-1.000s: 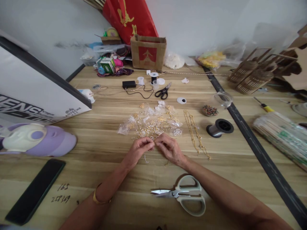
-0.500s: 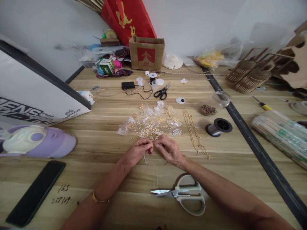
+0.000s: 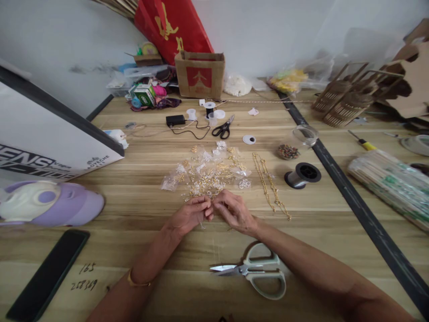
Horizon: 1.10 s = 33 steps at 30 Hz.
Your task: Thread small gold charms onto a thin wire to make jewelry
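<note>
My left hand (image 3: pixel 191 213) is closed in a pinch, and a short silver chain (image 3: pixel 202 226) hangs below its fingers. Fingertip to fingertip with it, my right hand (image 3: pixel 235 212) pinches something too small to make out. A bit of gold-coloured chain (image 3: pixel 230 230) shows under the right hand. Just beyond both hands spreads a pile of gold and silver beads and findings (image 3: pixel 208 176), partly in small clear bags. A gold chain (image 3: pixel 266 183) lies to the right of the pile. White-handled scissors (image 3: pixel 264 270) rest on the table nearer me, blades pointing left.
A wire spool (image 3: pixel 301 175) and a clear jar of beads (image 3: pixel 290 151) are at the right. Black scissors (image 3: pixel 223 129) lie farther back. A phone (image 3: pixel 48 273) and a purple-and-white object (image 3: pixel 53 202) are at left. A bag of sticks (image 3: pixel 389 183) lies far right.
The whole view has shifted slightly, so things appear a little farther left. Both hands keep their pinch close together; the fingers have moved only slightly.
</note>
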Each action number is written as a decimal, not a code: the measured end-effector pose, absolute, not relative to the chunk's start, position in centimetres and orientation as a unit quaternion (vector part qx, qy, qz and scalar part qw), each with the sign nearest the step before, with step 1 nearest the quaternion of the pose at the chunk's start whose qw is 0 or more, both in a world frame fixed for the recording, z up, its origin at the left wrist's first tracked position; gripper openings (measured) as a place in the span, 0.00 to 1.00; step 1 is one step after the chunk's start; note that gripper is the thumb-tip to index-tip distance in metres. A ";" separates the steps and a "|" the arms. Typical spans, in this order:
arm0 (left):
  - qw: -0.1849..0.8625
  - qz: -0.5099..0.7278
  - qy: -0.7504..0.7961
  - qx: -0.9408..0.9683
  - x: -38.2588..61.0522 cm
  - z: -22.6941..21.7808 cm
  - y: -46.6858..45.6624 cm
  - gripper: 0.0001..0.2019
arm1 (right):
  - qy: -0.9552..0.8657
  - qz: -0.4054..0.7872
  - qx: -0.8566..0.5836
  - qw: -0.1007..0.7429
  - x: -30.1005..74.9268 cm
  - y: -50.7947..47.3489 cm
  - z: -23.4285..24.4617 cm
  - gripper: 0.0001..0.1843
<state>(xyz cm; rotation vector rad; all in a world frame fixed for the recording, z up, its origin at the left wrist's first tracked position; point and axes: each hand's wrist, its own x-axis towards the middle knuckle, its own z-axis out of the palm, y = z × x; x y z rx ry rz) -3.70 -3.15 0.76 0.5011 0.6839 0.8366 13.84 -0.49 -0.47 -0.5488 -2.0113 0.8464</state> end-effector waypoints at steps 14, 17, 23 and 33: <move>0.815 0.392 0.324 0.277 -3.8 0.5 -3.2 0.10 | -0.808 0.347 -0.217 0.424 13.8 -0.5 -0.3 0.06; 0.815 0.391 0.321 0.283 -3.8 0.4 -3.2 0.10 | -0.809 0.346 -0.216 0.424 13.8 -0.5 -0.4 0.06; 0.803 0.394 0.331 0.300 -3.7 0.3 -3.2 0.10 | -0.810 0.340 -0.215 0.427 13.8 -0.5 -0.7 0.07; 0.745 0.405 0.375 0.375 -3.6 0.8 -3.2 0.10 | -0.799 0.350 -0.236 0.428 13.8 -0.5 -1.0 0.05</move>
